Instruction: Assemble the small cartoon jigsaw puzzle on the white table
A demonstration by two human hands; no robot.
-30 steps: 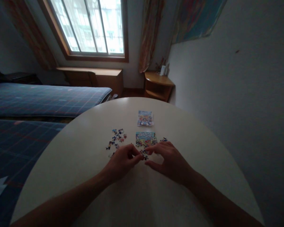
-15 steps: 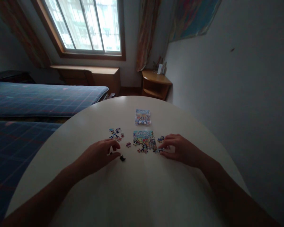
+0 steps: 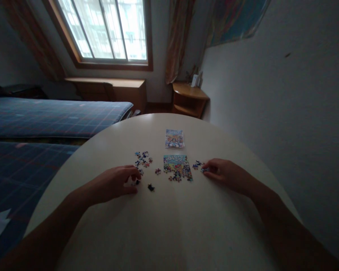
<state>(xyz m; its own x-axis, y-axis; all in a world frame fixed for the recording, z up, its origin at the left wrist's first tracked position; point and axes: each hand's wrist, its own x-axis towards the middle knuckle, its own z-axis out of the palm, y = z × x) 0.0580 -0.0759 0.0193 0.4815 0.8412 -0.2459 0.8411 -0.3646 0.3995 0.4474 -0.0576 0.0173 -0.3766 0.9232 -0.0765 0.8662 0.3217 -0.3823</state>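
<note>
A partly joined jigsaw puzzle (image 3: 177, 165) lies mid-table, with a bright cartoon picture and an uneven lower edge. To its right, my right hand (image 3: 224, 172) has thumb and fingers closed on a small puzzle piece (image 3: 204, 170), close beside other loose pieces (image 3: 197, 165). My left hand (image 3: 117, 183) rests left of the puzzle, thumb and fingers apart around a dark piece (image 3: 137, 182) on the table. One black piece (image 3: 151, 187) lies just right of that thumb. A single reddish piece (image 3: 157, 171) sits between the left hand and the puzzle.
Several loose pieces (image 3: 143, 159) form a group beyond my left hand. A printed packet (image 3: 174, 139) lies behind the puzzle on the round white table (image 3: 169, 226). Plaid mattresses (image 3: 53, 116) stand to the left, a wall (image 3: 271, 113) to the right.
My right hand has moved right, away from the puzzle's lower right corner, to the loose pieces. My left hand has drawn back slightly left, its thumb and fingers wider apart. The view has shifted slightly.
</note>
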